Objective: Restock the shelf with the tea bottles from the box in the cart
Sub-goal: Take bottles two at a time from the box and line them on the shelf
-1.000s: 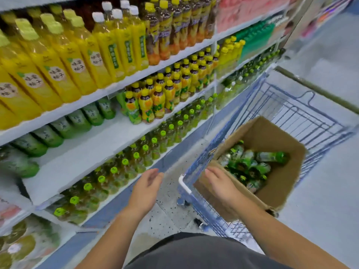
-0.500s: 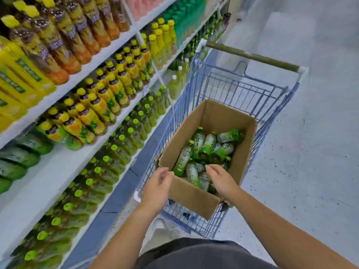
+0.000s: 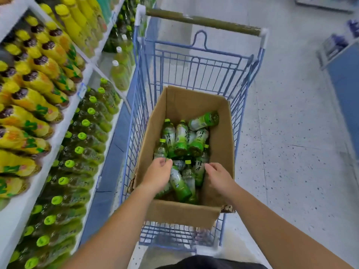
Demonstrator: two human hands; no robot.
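Hands are lowered into the box (image 3: 184,212) at the lower centre of the frame. The left hand (image 3: 157,175) is laid palm down over the near-left bottles (image 3: 182,138), with the fingers loosely curled and their tips against a bottle. Whether anything is gripped cannot be told. The right hand (image 3: 219,177) is held at the near-right of the pile, just beside the box's right wall. Its fingers are bent downward, touching or almost touching a labelled bottle, and no grip can be made out there either. The two hands are kept apart, with several bottles between them.

The bottles, green-labelled and green-capped, are heaped on their sides in the bottom of the box, with one laid crosswise at the far end. The box is set in the near end of the blue wire cart (image 3: 194,74), whose handle (image 3: 202,22) is seen at the top of the frame.

The shelf (image 3: 67,125) is ranged along the left edge. Yellow bottles (image 3: 38,78) are stood on the upper board and green-capped bottles (image 3: 85,136) on the one below. A pale speckled floor (image 3: 291,133) is spread across the right, and a blue unit (image 3: 342,78) is cut off at the upper right.
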